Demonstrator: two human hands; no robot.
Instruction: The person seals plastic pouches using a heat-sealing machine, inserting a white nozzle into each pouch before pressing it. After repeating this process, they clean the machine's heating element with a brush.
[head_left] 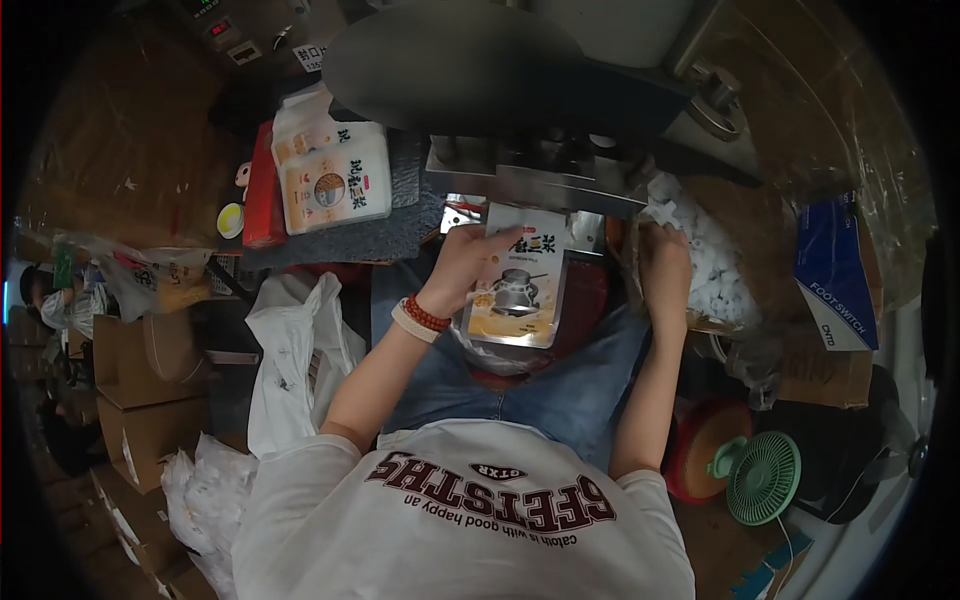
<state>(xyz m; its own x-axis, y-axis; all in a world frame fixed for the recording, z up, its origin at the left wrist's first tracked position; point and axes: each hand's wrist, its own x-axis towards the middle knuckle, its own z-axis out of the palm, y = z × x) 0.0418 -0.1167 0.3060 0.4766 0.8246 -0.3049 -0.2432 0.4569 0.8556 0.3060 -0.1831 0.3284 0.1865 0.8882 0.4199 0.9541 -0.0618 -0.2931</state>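
My left hand (467, 268), with a red bead bracelet and a pale band at the wrist, grips the left edge of a printed pouch (517, 280). The pouch's upper end lies at the metal edge of a machine (540, 185). Over to the right, my right hand (664, 262) is at the near-left side of a box of small white packets (712, 265). Its fingertips are bent down among the packets, and what they hold, if anything, is too small to make out.
Stacked printed pouches (335, 185) lie beside a red box (263, 190) on a dark mat (375, 235). A white plastic bag (295, 350) hangs at the left. Right of my body are a green fan (763, 478) and a blue-and-white carton (838, 275).
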